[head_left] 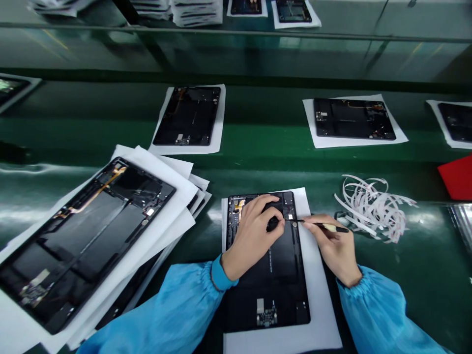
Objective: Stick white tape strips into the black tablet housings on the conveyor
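Observation:
An opened black tablet chassis [276, 275] lies on a white sheet [320, 314] in front of me. My left hand [254, 231] rests on its upper part, fingers curled and pressing a small dark piece near the top. My right hand [337, 248] is closed on a thin pen-like tool [324, 226] with a pale body; its tip points left and touches the chassis near its upper right edge. Both arms wear blue sleeves.
A stack of chassis on white sheets [88, 236] lies at the left. Two more chassis [190, 115] [352, 119] sit on the green belt [265, 147] behind. A pile of white peeled strips [372, 206] lies at right, beside a red object [457, 178].

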Demonstrator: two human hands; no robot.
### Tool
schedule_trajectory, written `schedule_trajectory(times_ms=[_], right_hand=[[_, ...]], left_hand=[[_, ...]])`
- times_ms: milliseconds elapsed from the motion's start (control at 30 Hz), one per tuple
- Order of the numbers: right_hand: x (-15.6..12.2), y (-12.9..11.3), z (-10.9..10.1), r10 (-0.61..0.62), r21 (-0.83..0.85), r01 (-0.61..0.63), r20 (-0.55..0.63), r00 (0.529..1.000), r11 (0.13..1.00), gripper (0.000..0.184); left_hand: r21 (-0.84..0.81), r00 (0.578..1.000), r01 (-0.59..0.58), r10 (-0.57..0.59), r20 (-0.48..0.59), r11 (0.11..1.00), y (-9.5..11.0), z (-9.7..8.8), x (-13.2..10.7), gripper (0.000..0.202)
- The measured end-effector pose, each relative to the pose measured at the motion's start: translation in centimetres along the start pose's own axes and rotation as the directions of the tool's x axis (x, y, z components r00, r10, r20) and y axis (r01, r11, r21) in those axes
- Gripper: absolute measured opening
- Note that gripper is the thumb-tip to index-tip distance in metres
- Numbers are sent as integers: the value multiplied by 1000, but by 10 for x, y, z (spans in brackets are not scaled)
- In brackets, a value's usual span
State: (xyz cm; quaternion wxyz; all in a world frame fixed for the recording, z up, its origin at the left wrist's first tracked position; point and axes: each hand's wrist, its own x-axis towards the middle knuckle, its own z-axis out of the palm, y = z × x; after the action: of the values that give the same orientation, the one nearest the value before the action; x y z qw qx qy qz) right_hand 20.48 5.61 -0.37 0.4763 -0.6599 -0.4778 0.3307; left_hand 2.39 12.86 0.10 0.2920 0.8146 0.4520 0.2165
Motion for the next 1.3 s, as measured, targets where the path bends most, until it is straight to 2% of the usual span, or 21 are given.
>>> schedule_trajectory(times_ms=[333,433,500,533,600,700,800,867,933,1033,1133,1233,1300], right_hand=[[-3,3,-4,-41,-66,36,-77,996,997,12],[-2,-7,-7,-94,21,98,-132,987,995,25],[-1,-20,-5,-136,65,145,-127,983,987,31],[0,-26,-2,-157,35,161,-89,984,986,30],[2,-38,10,-196,-145,202,57,979,969,24],[8,-45,35,-189,-450,314,301,935,836,23],[19,-43,54,-135,-586,365,398,908,724,14],[21,-45,55,-157,-565,375,397,904,735,10],[14,-54,46,-214,-481,388,377,901,786,3],[-20,-74,21,-295,-343,446,410,863,827,8],[-65,-85,-1,-385,-321,561,471,794,763,21],[-94,-83,-8,-471,-340,642,465,750,687,28],[-100,-79,-6,-503,-343,657,439,744,672,27]], left_hand=[[-49,1000,14,-15,-23,999,2,2,1,13],[-96,999,11,-14,-33,995,2,1,4,19],[-143,999,1,-8,-45,990,2,-5,3,26],[-164,998,-2,-9,-62,986,2,-10,1,29],[-209,992,12,-38,-123,978,1,-24,-10,26],[-291,974,87,-143,-178,953,-3,-45,-38,14],[-350,970,191,-231,-77,917,-3,-54,-72,8],[-391,961,263,-274,29,882,2,-51,-90,9],[-477,939,344,-308,155,808,12,-46,-102,17],[-656,889,457,-335,313,601,32,-38,-111,38],[-769,862,485,-375,341,416,46,-34,-117,47],[-786,843,519,-356,404,336,49,-31,-121,42],[-766,837,539,-326,439,350,47,-30,-121,38]])
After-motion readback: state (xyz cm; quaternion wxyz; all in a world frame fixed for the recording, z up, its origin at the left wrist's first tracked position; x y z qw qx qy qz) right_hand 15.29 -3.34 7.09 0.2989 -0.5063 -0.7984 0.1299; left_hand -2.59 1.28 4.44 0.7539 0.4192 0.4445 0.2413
